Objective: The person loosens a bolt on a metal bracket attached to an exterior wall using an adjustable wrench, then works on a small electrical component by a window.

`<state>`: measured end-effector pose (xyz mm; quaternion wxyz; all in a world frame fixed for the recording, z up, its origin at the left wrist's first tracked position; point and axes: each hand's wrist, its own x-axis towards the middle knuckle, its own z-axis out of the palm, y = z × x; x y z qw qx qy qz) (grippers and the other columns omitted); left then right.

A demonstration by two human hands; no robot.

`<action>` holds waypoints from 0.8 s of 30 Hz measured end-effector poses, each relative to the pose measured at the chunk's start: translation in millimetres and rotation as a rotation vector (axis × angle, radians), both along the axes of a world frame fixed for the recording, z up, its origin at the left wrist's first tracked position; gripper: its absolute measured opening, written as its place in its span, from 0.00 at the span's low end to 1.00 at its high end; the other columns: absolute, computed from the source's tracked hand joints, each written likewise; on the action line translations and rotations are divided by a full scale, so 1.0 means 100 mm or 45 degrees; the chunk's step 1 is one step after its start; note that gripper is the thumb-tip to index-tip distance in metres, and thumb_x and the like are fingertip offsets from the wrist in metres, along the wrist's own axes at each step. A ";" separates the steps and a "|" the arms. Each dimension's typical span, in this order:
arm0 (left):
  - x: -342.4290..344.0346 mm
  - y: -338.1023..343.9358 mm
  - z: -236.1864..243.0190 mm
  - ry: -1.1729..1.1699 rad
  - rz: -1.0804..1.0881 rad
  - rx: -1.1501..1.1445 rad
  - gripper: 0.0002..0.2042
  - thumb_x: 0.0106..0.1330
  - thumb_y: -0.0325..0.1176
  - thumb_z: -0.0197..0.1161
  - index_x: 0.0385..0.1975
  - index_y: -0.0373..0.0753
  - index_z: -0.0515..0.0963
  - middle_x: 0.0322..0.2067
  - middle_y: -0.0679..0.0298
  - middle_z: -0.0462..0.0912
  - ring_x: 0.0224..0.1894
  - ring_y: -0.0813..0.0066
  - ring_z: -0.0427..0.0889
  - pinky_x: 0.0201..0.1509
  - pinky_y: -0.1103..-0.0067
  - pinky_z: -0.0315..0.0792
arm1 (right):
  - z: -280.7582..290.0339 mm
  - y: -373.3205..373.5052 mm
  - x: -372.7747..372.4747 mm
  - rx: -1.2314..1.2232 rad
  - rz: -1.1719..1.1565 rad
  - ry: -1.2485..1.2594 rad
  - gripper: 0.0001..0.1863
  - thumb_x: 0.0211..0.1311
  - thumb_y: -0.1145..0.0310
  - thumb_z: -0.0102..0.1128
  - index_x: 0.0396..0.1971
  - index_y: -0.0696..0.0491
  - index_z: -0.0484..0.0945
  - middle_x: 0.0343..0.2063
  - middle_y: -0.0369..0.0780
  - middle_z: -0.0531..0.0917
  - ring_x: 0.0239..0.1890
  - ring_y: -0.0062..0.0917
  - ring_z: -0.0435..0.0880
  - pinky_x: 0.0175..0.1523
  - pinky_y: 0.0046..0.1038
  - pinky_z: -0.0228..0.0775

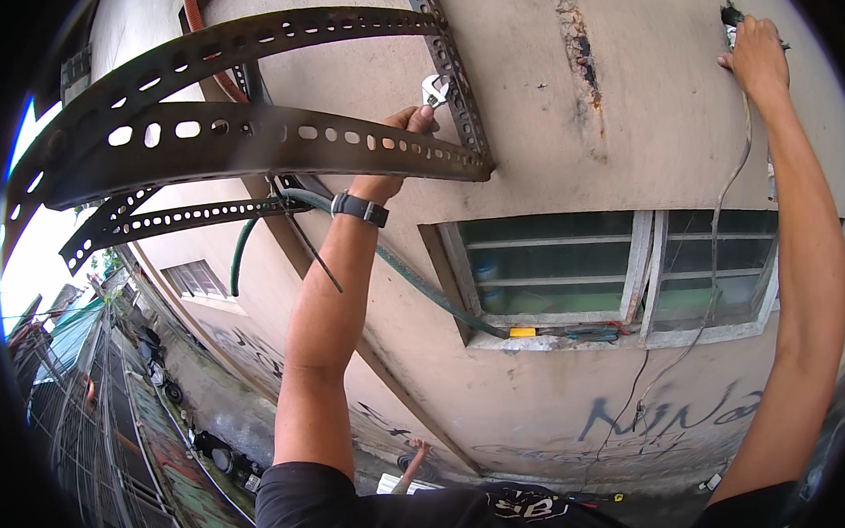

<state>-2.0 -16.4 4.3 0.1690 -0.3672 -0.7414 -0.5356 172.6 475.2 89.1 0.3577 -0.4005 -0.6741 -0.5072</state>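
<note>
Silver! Gripping wrench (434, 90) in left hand (417, 121), holding right hand (760, 57) curled at wall hole (731, 14)—can't tell round what!

Even daylight; sky (36, 254) blown white at left; edges bowed, rim black; cables (84, 425) perhaps soft.

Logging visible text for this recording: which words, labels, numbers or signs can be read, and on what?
Wall: large dark graffiti, legible, wording not copied.
Black shirt: pale printed letters, wording not copied.
Farther left, outer wall: dark scrawl, too small and distorted to read.
</note>
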 end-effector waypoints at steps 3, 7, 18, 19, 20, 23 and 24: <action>0.02 -0.30 0.09 0.328 0.258 -0.163 0.24 0.78 0.56 0.54 0.34 0.38 0.80 0.19 0.77 0.70 0.22 0.90 0.66 0.25 0.85 0.61 | 0.01 -0.09 0.03 -0.038 0.008 -0.021 0.36 0.65 0.32 0.54 0.45 0.55 0.83 0.39 0.37 0.80 0.48 0.27 0.78 0.55 0.30 0.67; 0.00 -0.27 0.38 0.870 0.586 -0.575 0.23 0.78 0.52 0.55 0.38 0.35 0.82 0.21 0.57 0.83 0.24 0.63 0.84 0.31 0.69 0.74 | 0.01 -0.15 0.00 -0.047 0.041 0.001 0.36 0.65 0.32 0.54 0.45 0.55 0.83 0.40 0.37 0.80 0.48 0.28 0.77 0.54 0.31 0.68; 0.12 -0.22 1.07 1.171 0.701 -1.050 0.20 0.76 0.49 0.58 0.40 0.36 0.84 0.23 0.51 0.83 0.28 0.48 0.82 0.35 0.60 0.74 | -0.02 -0.09 0.00 0.016 0.008 0.031 0.36 0.66 0.33 0.52 0.47 0.54 0.83 0.41 0.36 0.80 0.48 0.27 0.77 0.55 0.31 0.67; 0.10 -0.21 1.06 1.174 0.699 -1.042 0.20 0.76 0.49 0.58 0.39 0.36 0.84 0.24 0.51 0.83 0.28 0.48 0.82 0.35 0.60 0.74 | -0.02 -0.10 0.01 0.021 -0.008 0.039 0.35 0.66 0.33 0.52 0.47 0.53 0.84 0.41 0.35 0.81 0.49 0.27 0.77 0.55 0.31 0.67; 0.09 -0.20 1.03 1.155 0.679 -0.999 0.19 0.76 0.48 0.58 0.39 0.36 0.84 0.24 0.52 0.83 0.29 0.48 0.82 0.36 0.61 0.74 | -0.02 -0.11 0.01 0.026 -0.027 0.055 0.35 0.67 0.33 0.50 0.48 0.51 0.86 0.41 0.34 0.81 0.50 0.25 0.78 0.56 0.31 0.67; 0.01 -0.24 0.96 1.239 0.630 -0.936 0.17 0.76 0.46 0.59 0.39 0.37 0.83 0.27 0.54 0.84 0.32 0.50 0.83 0.40 0.62 0.73 | -0.02 -0.04 -0.02 0.037 -0.019 0.007 0.35 0.66 0.32 0.51 0.46 0.52 0.85 0.40 0.35 0.81 0.48 0.26 0.78 0.55 0.30 0.67; 0.01 -0.28 1.00 1.354 0.615 -0.961 0.16 0.76 0.45 0.59 0.39 0.37 0.83 0.28 0.55 0.84 0.33 0.51 0.83 0.42 0.62 0.72 | -0.02 -0.06 -0.03 0.036 -0.012 -0.012 0.36 0.66 0.32 0.51 0.46 0.53 0.85 0.40 0.35 0.81 0.47 0.26 0.78 0.55 0.30 0.68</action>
